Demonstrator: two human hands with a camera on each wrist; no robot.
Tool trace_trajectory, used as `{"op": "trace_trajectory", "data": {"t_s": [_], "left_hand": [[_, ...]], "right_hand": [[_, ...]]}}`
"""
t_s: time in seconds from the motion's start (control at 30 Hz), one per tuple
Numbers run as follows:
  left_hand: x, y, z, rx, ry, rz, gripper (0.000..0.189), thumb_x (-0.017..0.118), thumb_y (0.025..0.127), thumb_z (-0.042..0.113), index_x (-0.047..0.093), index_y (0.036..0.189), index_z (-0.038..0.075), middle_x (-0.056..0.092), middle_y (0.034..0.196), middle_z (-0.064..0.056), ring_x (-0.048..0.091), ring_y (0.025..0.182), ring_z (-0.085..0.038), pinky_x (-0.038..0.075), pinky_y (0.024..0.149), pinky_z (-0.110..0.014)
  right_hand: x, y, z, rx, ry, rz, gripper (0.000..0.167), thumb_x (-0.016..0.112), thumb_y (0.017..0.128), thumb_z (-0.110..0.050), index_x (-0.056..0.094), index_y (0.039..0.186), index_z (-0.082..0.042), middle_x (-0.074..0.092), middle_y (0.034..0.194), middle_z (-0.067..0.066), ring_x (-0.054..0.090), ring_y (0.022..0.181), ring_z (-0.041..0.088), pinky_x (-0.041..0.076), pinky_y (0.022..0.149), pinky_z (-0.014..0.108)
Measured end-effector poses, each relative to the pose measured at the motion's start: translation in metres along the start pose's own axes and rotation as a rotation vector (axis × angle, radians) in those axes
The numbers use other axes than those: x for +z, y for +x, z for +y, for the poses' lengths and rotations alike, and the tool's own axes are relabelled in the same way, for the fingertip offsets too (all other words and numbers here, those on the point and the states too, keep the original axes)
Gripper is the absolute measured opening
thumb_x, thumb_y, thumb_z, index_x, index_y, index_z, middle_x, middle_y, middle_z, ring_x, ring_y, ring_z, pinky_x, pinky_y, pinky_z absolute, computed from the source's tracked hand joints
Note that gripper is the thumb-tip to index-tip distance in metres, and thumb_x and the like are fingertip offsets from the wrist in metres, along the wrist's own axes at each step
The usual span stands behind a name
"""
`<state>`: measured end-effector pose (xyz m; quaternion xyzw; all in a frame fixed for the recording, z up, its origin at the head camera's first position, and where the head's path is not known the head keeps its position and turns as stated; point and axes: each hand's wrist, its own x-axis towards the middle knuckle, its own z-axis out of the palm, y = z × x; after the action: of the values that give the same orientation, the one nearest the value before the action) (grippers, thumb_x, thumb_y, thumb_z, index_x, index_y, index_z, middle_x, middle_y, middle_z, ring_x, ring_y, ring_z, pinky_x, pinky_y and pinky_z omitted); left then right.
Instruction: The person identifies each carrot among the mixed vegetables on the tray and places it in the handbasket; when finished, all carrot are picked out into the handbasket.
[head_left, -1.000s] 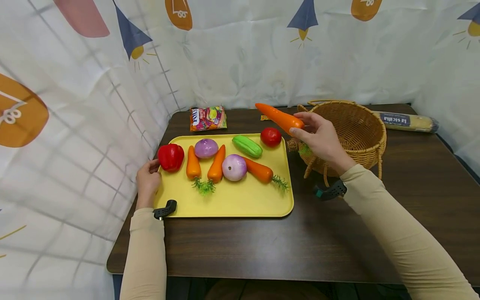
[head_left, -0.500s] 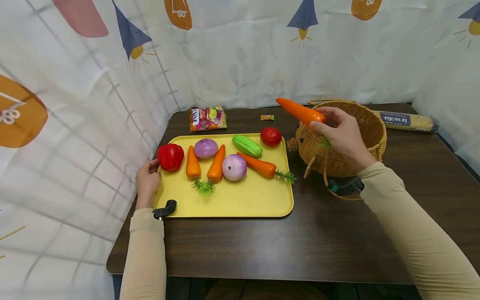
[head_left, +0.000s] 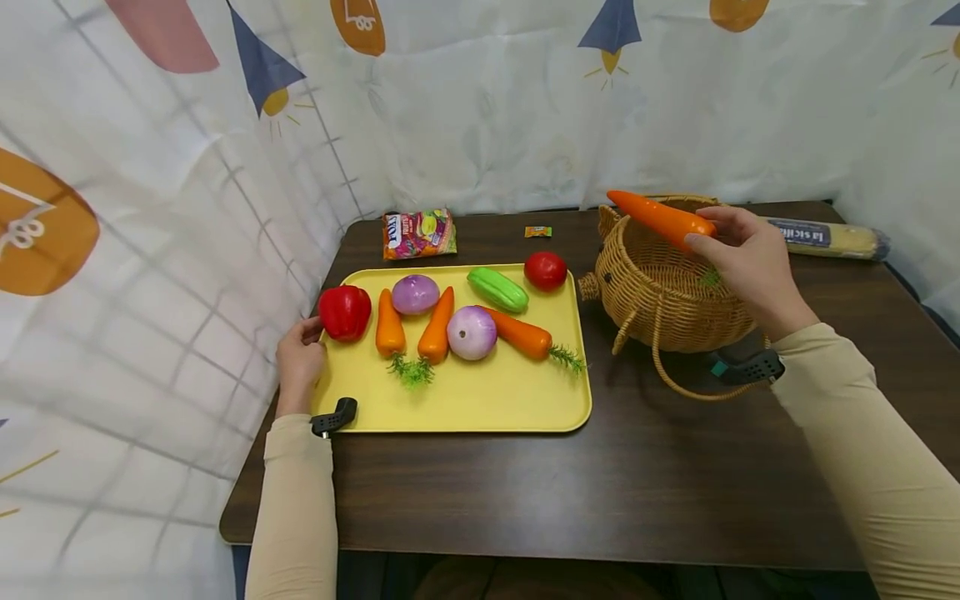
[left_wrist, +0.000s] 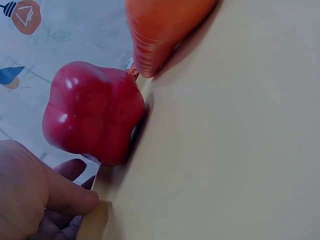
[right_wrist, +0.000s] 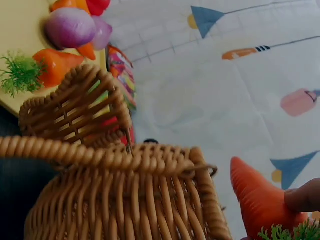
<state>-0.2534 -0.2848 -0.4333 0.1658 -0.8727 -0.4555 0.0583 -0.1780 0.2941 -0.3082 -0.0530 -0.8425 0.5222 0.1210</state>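
My right hand [head_left: 753, 262] pinches an orange carrot [head_left: 660, 219] by its thick end, over the opening of a wicker basket [head_left: 637, 296] shaped like a pig. The carrot's green top hangs under the hand. In the right wrist view, the thumb [right_wrist: 304, 196] presses the carrot's side beside the basket's rim. My left hand [head_left: 300, 367] grips the left edge of a yellow tray [head_left: 465, 404], thumb on the rim and fingers underneath. A red bell pepper [left_wrist: 95, 112] sits at that edge, just beyond the thumb.
On the tray lie three carrots [head_left: 523, 336], two purple onions [head_left: 472, 332], a green cucumber-like vegetable [head_left: 498, 289] and a tomato [head_left: 546, 272]. Behind it are a candy bag [head_left: 419, 234] and a small wrapped sweet [head_left: 537, 232]. A pasta pack [head_left: 828, 238] lies behind the basket.
My right hand has carried the carrot rightward from beside the tray to above the basket's opening. The carrot at the tray's right shifted slightly. My left hand has stayed at the tray's edge.
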Motion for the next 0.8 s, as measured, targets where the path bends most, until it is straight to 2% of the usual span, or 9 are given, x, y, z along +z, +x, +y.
{"op": "trace_trajectory", "data": {"t_s": [0.17,0.4,0.5,0.63,0.8], "left_hand": [[-0.001,-0.001,0.002,-0.001,0.001,-0.001,0.052,0.040,0.092,-0.002,0.050,0.142,0.006,0.054,0.138,-0.014,0.050,0.121,-0.029,0.042,0.098,-0.036],[-0.002,-0.004,0.002,0.027,0.014,0.002,0.052,0.040,0.091,-0.003,0.051,0.141,0.004,0.055,0.138,-0.015,0.051,0.122,-0.030,0.043,0.098,-0.037],[-0.003,-0.005,0.001,0.043,0.018,0.008,0.052,0.040,0.091,-0.004,0.052,0.141,0.004,0.055,0.137,-0.016,0.051,0.122,-0.030,0.043,0.096,-0.037],[-0.003,-0.005,0.001,0.040,0.016,0.008,0.052,0.040,0.090,-0.004,0.052,0.141,0.004,0.055,0.137,-0.016,0.052,0.121,-0.030,0.043,0.095,-0.035],[-0.002,-0.004,0.002,0.030,0.007,0.002,0.052,0.040,0.091,-0.004,0.052,0.141,0.004,0.055,0.137,-0.016,0.051,0.122,-0.029,0.043,0.095,-0.033]], "right_hand": [[-0.012,0.000,0.005,0.055,-0.038,0.012,0.053,0.063,0.094,-0.034,0.050,0.141,-0.014,0.054,0.128,0.001,0.050,0.108,0.009,0.045,0.075,0.008],[-0.024,0.003,0.012,0.098,-0.045,-0.011,0.051,0.062,0.093,-0.037,0.052,0.139,-0.015,0.055,0.114,-0.012,0.050,0.100,0.007,0.044,0.073,0.011],[-0.026,0.004,0.013,0.103,-0.073,-0.029,0.050,0.061,0.094,-0.038,0.051,0.138,-0.015,0.054,0.113,-0.012,0.049,0.098,0.005,0.044,0.072,0.012],[-0.027,0.005,0.014,0.117,-0.093,-0.048,0.050,0.060,0.095,-0.037,0.051,0.138,-0.014,0.053,0.117,-0.007,0.050,0.097,0.005,0.046,0.072,0.012],[-0.033,0.003,0.013,0.143,-0.109,-0.067,0.048,0.058,0.095,-0.041,0.052,0.137,-0.018,0.052,0.119,-0.006,0.049,0.097,0.006,0.044,0.070,0.017]]}}
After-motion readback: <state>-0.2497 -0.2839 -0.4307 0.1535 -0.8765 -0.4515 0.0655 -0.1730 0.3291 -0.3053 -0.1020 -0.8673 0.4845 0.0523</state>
